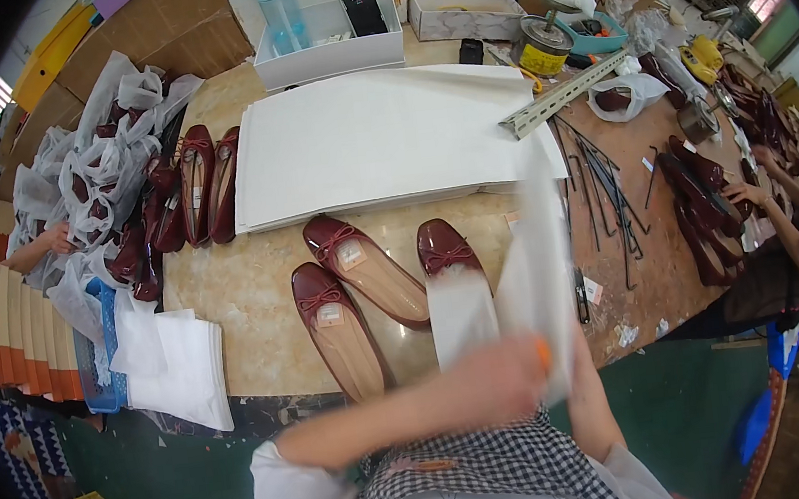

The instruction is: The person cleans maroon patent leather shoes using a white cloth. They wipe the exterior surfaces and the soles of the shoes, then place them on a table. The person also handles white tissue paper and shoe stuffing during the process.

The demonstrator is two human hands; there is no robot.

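Observation:
Motion smears my left hand [505, 375], which crosses the front of the table against the lower end of a white paper sheet [545, 263]. A patch of orange shows at its fingers. Behind that raised, blurred sheet is my right hand [578, 357], its fingers hidden. Which hand grips the sheet I cannot tell. Just left of it, a burgundy patent ballet flat [445, 245] has white paper [463, 316] over its opening. Two more burgundy flats, a nearer one [340, 329] and a farther one [373, 272], lie with tan insoles up and small labels inside.
A stack of white paper [379, 144] spans the back of the table. At left are bagged shoes [90, 175], a blue basket [103, 349] and white sheets [178, 370]. Metal rods [607, 189] and a slotted metal bar [564, 96] lie right. Another person's hand [749, 195] is near shoes.

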